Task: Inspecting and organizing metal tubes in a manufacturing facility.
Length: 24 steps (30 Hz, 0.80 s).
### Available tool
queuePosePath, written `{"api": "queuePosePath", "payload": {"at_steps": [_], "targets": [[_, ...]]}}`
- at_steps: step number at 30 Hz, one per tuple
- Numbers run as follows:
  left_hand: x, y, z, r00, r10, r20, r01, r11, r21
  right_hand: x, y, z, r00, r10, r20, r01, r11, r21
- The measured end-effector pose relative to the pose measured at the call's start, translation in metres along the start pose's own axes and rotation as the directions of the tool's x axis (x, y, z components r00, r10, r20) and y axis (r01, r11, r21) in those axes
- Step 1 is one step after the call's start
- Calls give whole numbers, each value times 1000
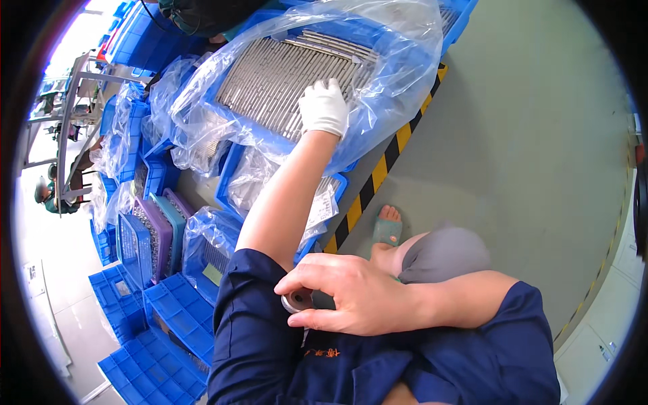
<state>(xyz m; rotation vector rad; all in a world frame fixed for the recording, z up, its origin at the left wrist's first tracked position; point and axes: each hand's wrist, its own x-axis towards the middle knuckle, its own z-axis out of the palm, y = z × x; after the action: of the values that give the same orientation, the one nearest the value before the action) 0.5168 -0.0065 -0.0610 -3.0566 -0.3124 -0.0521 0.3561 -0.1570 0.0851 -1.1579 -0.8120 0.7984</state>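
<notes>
My left hand, in a white glove, reaches forward over a blue bin lined with clear plastic. Its bent fingers, slightly apart, rest at a layer of metal rods lying side by side; none is visibly lifted. Close to my body, my bare right hand pinches a small round metal piece with a ridged rim and a hole in its face. Thumb and index finger close on its sides, and part of it is hidden behind the fingers.
Under the rod bin, another blue bin holds plastic and a white paper sheet. Blue crates and purple-and-teal baskets stack at the left. A black-and-yellow floor stripe borders the grey floor. Someone in dark clothing is beyond the bin.
</notes>
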Motion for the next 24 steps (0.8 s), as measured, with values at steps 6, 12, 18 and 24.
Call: {"api": "queuePosePath", "payload": {"at_steps": [6, 12, 18, 24], "targets": [[14, 2, -16, 993, -57, 100, 67, 992, -105, 1, 0, -2, 1000, 6, 6, -6, 1000, -8], [23, 3, -10, 981, -49, 189, 105, 949, -298, 2, 0, -5, 999, 17, -30, -17, 1000, -7], [33, 13, -23, 984, 41, 172, -23, 994, -105, -1, 0, -9, 999, 27, -35, -26, 999, 32], [41, 23, -22, 963, -79, 257, 109, 989, -103, -1, -1, -14, 997, 20, -75, -19, 1000, 16]]}}
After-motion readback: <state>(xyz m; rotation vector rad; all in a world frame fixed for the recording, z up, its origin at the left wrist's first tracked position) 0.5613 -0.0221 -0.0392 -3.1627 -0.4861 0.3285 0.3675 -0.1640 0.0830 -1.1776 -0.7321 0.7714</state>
